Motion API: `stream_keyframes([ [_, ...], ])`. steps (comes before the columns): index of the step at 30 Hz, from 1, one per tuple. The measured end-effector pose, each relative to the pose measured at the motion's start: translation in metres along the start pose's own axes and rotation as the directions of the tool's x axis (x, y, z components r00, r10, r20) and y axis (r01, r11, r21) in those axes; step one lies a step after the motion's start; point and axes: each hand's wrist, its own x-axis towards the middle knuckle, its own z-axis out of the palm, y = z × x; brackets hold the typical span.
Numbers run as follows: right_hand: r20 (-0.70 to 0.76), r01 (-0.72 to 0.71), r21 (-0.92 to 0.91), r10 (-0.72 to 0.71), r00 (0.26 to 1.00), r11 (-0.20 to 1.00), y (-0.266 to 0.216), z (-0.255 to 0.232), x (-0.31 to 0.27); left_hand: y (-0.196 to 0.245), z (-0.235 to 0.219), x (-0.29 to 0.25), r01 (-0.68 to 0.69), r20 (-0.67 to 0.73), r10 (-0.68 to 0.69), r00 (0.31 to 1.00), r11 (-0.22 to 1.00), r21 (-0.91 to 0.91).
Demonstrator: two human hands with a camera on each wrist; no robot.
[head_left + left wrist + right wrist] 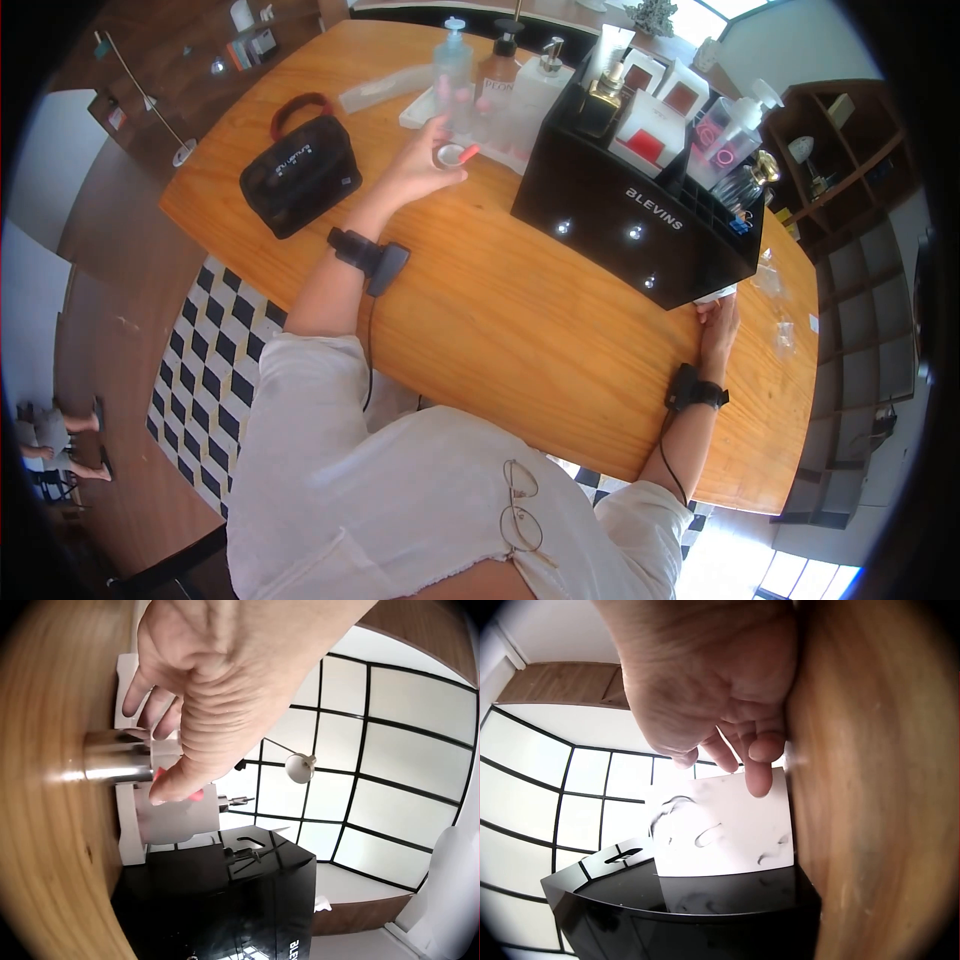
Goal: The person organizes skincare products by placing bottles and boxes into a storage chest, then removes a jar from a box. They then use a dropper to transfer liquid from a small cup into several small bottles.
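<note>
At the table's far side, my left hand (420,168) has its thumb and fingers around a small round silver container (450,155); a red piece (469,154) shows at its rim. In the left wrist view the container's silver base (116,757) stands on the wood, with the thumb of the left hand (225,690) across its upper part. My right hand (718,325) is low beside the black organizer (620,215). In the right wrist view, loosely bent fingers of the right hand (712,682) rest against a white box (724,825) with dark curved marks.
A black pouch (300,175) with a red handle lies at left. Pump bottles (453,65) stand on a white tray behind the left hand. Bottles and boxes fill the organizer. Clear plastic pieces (785,338) lie right of the right hand.
</note>
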Motion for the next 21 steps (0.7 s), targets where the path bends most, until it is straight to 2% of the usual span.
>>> stream_keyframes([
  [7,-0.010,-0.013,-0.015,0.013,1.000,1.000,-0.001,0.000,0.000,0.001,0.006,-0.007,0.018,-0.006,-0.019,1.000,0.993,-0.119],
  [11,-0.025,0.015,-0.087,-0.017,1.000,0.996,-0.001,0.000,0.000,0.029,0.001,-0.018,-0.091,-0.082,0.084,0.993,0.993,-0.080],
  [13,-0.045,-0.018,-0.079,0.014,0.999,0.997,-0.003,0.001,0.000,0.044,-0.002,-0.024,-0.156,-0.114,0.147,0.983,0.984,-0.083],
  [21,-0.066,-0.020,-0.134,0.011,0.998,0.991,-0.009,0.007,-0.003,0.071,-0.006,-0.037,-0.291,-0.146,0.290,0.946,0.956,0.013],
])
